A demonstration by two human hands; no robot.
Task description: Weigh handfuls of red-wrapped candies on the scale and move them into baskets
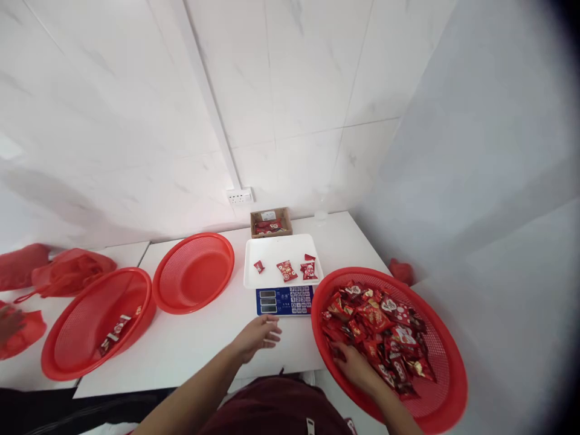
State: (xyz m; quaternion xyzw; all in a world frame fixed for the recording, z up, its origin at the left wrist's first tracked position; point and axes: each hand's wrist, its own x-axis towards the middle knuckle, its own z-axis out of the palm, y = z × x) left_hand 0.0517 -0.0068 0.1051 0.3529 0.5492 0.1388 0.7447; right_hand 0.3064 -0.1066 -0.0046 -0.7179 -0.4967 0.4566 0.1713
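Observation:
My left hand [258, 337] hovers over the white table just in front of the scale, fingers apart and holding nothing. My right hand [356, 367] reaches into a red basket [446, 386] filled with red-wrapped packets [374, 315], its fingertips among the packets at the left side; what they grip, if anything, is hidden. The scale's white tray [267, 246] bears several red packets, with a larger one [287, 271] near the middle. Below the tray is the blue keypad panel [284, 301].
Behind the scale stands a cardboard box [290, 222] with red packets. To the left are a bare red basket [194, 266], another basket [72, 320] with a few packets, and red bags [75, 272]. Another person's hand [9, 323] is at the far left.

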